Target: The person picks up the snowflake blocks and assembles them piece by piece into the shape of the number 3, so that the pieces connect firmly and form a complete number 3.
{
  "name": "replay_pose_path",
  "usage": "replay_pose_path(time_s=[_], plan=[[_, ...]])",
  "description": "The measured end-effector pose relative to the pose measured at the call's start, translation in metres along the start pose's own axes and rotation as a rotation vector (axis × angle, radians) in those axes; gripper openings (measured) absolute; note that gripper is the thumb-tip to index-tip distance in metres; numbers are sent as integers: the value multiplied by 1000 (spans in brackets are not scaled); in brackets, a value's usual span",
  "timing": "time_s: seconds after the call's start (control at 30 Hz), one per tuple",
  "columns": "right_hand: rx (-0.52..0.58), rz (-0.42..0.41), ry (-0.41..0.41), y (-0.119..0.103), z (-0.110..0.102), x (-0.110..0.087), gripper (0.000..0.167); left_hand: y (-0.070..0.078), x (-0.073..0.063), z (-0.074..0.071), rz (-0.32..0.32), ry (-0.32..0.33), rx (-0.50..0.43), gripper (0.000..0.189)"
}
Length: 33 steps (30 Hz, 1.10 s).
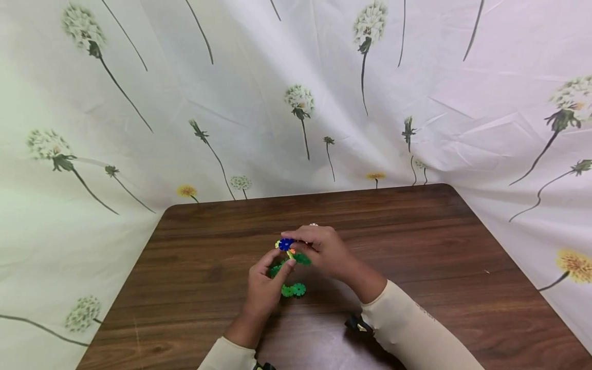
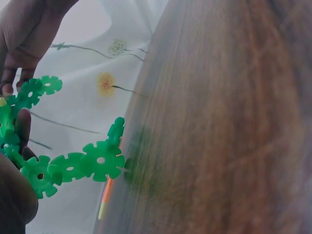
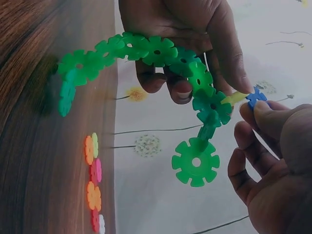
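Note:
My left hand [image 1: 265, 285] holds a curved chain of green notched flower discs [image 3: 156, 51], its fingers curled behind the chain and its thumb near a yellow disc [image 3: 234, 98]. That yellow disc stands edge-on between the chain and a blue disc [image 3: 255, 97]. Thumb and fingers of my right hand [image 1: 326, 249] pinch the blue disc, which meets the yellow one. One end of the chain hangs down in a flat green disc [image 3: 196, 162]; the other end [image 2: 116, 131] reaches close to the tabletop. In the head view the hands hide part of the chain.
On the brown wooden table [image 1: 416, 246], a row of orange, pink, red and white discs [image 3: 93, 195] lies beyond the hands, mostly hidden in the head view. A white cloth [image 1: 259, 103] printed with dandelions hangs behind and beside the table.

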State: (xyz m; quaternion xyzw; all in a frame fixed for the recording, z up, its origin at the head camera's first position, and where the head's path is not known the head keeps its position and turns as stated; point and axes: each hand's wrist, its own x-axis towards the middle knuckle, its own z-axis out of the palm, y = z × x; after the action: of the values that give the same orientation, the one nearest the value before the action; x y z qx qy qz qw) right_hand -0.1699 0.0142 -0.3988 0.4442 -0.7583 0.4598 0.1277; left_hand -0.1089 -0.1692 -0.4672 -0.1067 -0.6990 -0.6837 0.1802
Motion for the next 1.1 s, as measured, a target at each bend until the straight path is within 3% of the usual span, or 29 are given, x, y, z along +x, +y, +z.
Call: replay_pose_path(time_s=[0.27,0.73,1.1], plan=[[-5,-64,6,1,0,0,30,5,0,1,-16,0,-12,26],[50,-109,-90,10,-10,-1,34,3,0,0,75,-18,32,30],[28,-111,-102,11,-11,-1,36,1,0,-1,81,-34,44,20]])
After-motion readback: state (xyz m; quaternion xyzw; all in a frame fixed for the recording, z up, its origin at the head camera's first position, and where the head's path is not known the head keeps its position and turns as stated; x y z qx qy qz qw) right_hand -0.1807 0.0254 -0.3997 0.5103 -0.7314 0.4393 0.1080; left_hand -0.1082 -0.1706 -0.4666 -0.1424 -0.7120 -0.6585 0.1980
